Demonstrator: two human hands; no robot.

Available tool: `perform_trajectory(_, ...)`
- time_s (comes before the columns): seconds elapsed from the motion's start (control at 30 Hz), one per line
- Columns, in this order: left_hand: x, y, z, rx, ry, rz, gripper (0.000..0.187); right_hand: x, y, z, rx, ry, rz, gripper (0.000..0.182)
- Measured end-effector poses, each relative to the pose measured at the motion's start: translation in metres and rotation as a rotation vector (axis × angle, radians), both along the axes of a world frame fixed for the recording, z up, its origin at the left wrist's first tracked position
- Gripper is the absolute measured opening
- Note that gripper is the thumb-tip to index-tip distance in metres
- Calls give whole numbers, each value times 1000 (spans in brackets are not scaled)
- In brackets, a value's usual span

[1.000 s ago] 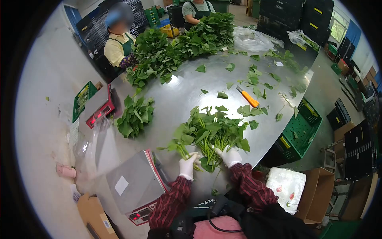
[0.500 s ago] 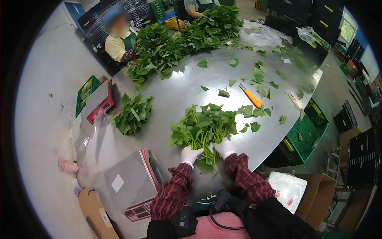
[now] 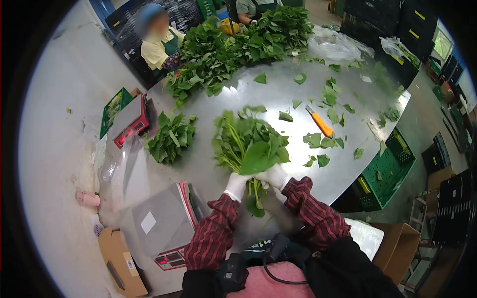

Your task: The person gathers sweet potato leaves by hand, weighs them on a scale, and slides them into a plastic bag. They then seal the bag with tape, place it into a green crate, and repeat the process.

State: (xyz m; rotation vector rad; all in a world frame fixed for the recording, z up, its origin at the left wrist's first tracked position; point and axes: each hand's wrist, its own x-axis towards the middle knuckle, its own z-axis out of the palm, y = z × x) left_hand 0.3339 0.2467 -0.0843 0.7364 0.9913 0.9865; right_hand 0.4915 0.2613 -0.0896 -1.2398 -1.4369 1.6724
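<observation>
A bunch of leafy green stems (image 3: 251,141) is gathered between my two white-gloved hands, its leaves pointing away from me and some stem ends hanging below. My left hand (image 3: 238,184) is closed round the stems from the left. From the right, my right hand (image 3: 273,176) closes on the same bunch, touching the left; its fingers are partly hidden by a broad leaf. To the left lies a smaller bunch of leaves (image 3: 172,137) on the metal table (image 3: 208,107). An orange utility knife (image 3: 322,124) lies to the right among loose leaves.
Nearest on my left is a scale (image 3: 161,218), with a red scale (image 3: 131,119) farther off. A large leaf pile (image 3: 238,47) covers the far side, where two people stand. A green crate (image 3: 385,171) sits beyond the right edge, near a cardboard box (image 3: 397,251).
My hands have come together and drawn the spread stems into a tighter, more upright bunch. The view has shifted slightly.
</observation>
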Motion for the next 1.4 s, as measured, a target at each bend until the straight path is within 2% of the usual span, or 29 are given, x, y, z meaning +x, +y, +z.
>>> perform_trajectory(0.03, -9, -4, 8, 19, 42, -51, 28, -1, -4, -1, 19, 150, 37, 21)
perform_trajectory(0.07, -13, -14, 38, -65, 155, -103, 27, -5, -11, 1, 47, 196, 78, 22)
perform_trajectory(0.13, -23, -42, 71, -76, 32, -131, 29, -14, -30, 7, 51, 184, 173, 24)
perform_trajectory(0.2, -32, -82, 59, -5, 77, 72, 26, -25, -53, 6, 24, 81, 304, 27)
perform_trajectory(0.27, -36, -122, 36, -42, 6, 158, 33, -36, -78, 2, -29, -49, 448, 30)
perform_trajectory(0.33, -38, -157, -11, -291, 15, 230, 37, -40, -102, -9, -110, -189, 519, 34)
perform_trajectory(0.37, -53, -178, -70, -172, 224, -54, 37, -34, -111, -13, -158, -267, 510, 36)
perform_trajectory(0.4, -51, -181, -102, -135, 258, -183, 35, -27, -117, -17, -195, -376, 466, 38)
perform_trajectory(0.43, -39, -174, -96, -88, 290, -309, 33, -18, -120, -24, -202, -515, 416, 37)
perform_trajectory(0.47, -23, -168, -90, -350, 210, -282, 30, -8, -122, -29, -209, -656, 360, 36)
perform_trajectory(0.5, 4, -151, -45, -614, 140, -216, 30, 8, -117, -2, -312, -619, 313, 33)
perform_trajectory(0.53, 20, -140, -28, -438, 179, -201, 32, 22, -110, 28, -414, -584, 257, 31)
perform_trajectory(0.57, 27, -127, -14, -331, 135, -231, 31, 31, -107, 32, -411, -596, 245, 31)
perform_trajectory(0.63, 31, -110, -17, -119, 39, -323, 29, 48, -103, 39, -221, -500, 191, 33)
perform_trajectory(0.67, 29, -106, -16, -107, 34, -338, 29, 53, -103, 42, -215, -506, 173, 33)
perform_trajectory(0.73, 21, -101, 5, -155, -133, -408, 29, 56, -101, 42, -137, -314, 208, 36)
perform_trajectory(0.77, 13, -102, 11, -88, -117, -413, 32, 57, -103, 18, -129, -311, 202, 36)
perform_trajectory(0.83, -9, -112, 7, -81, -77, -440, 35, 56, -117, -81, -88, 415, 102, 44)
perform_trajectory(0.9, -20, -135, 0, -176, -125, -443, 42, 41, -130, -82, -252, 1216, 124, 50)
perform_trajectory(0.93, -25, -146, -1, -184, -122, -433, 42, 33, -137, -83, -372, 1578, 210, 54)
perform_trajectory(1.0, -32, -170, 1, -335, -64, -479, 49, 23, -150, -83, -341, 1481, 43, 51)
perform_trajectory(1.03, -30, -182, 0, -334, -187, -409, 46, 19, -155, -83, -324, 1426, -38, 50)
perform_trajectory(1.07, -30, -186, 2, -340, -191, -402, 46, 16, -160, -83, -304, 1368, -117, 49)
perform_trajectory(1.13, -33, -190, 4, -151, 94, -463, 43, 9, -168, -71, -252, 1244, -269, 48)
perform_trajectory(1.17, -34, -194, -1, -151, 89, -461, 43, 7, -169, -65, -253, 1239, -269, 48)
perform_trajectory(1.23, -38, -198, -8, -338, -119, -365, 42, 8, -159, -39, -263, 1089, -224, 46)
perform_trajectory(1.33, -48, -202, 19, -387, -155, -306, 41, 8, -146, -6, -238, 836, -147, 43)
perform_trajectory(1.37, -52, -199, 23, -374, -160, -291, 41, 5, -144, 3, -226, 757, -119, 43)
perform_trajectory(1.4, -57, -197, 28, -251, -159, -331, 40, 2, -144, 12, -210, 672, -93, 42)
